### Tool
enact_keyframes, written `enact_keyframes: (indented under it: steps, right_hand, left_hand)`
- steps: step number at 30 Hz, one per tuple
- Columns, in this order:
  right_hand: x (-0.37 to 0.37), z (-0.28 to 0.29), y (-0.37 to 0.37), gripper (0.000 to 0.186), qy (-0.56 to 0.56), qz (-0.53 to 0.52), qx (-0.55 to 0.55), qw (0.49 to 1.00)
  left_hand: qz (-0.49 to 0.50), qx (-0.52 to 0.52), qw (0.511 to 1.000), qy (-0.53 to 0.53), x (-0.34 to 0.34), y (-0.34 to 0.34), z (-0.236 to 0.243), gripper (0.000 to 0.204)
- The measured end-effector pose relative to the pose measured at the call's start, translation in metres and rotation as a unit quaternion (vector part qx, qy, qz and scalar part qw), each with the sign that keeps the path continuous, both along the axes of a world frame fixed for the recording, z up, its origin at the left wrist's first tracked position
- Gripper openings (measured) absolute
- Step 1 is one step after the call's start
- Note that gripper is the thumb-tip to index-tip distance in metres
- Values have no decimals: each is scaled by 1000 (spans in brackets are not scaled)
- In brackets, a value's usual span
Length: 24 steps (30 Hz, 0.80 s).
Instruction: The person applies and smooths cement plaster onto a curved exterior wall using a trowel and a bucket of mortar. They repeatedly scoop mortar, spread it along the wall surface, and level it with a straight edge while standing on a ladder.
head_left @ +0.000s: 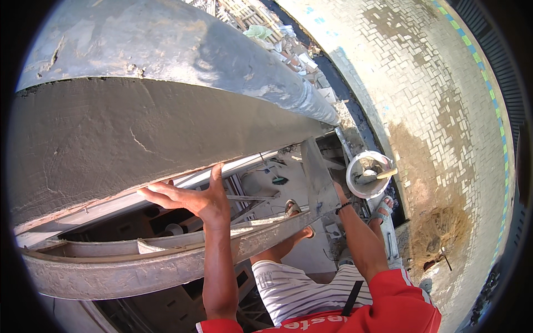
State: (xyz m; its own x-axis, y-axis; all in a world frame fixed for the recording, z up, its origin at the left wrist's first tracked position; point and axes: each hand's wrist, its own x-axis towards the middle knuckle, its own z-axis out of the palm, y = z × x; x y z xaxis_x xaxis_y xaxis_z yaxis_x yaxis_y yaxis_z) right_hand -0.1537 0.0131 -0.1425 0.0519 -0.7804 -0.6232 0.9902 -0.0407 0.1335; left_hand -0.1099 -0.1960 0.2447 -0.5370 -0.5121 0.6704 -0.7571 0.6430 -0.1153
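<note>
My left hand (pixel 202 194) has its fingers and thumb spread against the lower edge of a grey plastered ledge (pixel 111 127), holding nothing. Below that hand runs a curved, cement-stained beam (pixel 91 275) with an upper channel. My right hand (pixel 340 194), with a dark bracelet at the wrist, is at the right edge of an upright grey board (pixel 315 172); its fingers are mostly hidden. A white bucket (pixel 357 186) of grey mix with a wooden-handled tool (pixel 385 174) stands to the right of that board.
A large grey rounded column (pixel 183 44) crosses the top. Rubble and wood scraps (pixel 283 50) lie beyond it. Far below on the right are pavers (pixel 444 83) and a sand patch (pixel 441 233). My sandalled feet (pixel 383 208) stand among narrow ledges over an opening.
</note>
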Motion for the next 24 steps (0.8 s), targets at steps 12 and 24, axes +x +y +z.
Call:
enact_keyframes:
  steps: [12,24]
  right_hand:
    - [-31,116,48,38,491,192,-83,845]
    - [-97,279,-20,48,464,94,-96,876]
  left_hand:
    - [6,29,999,20,3,1,-6,128]
    - [-52,101,993,28,10,11,6,111]
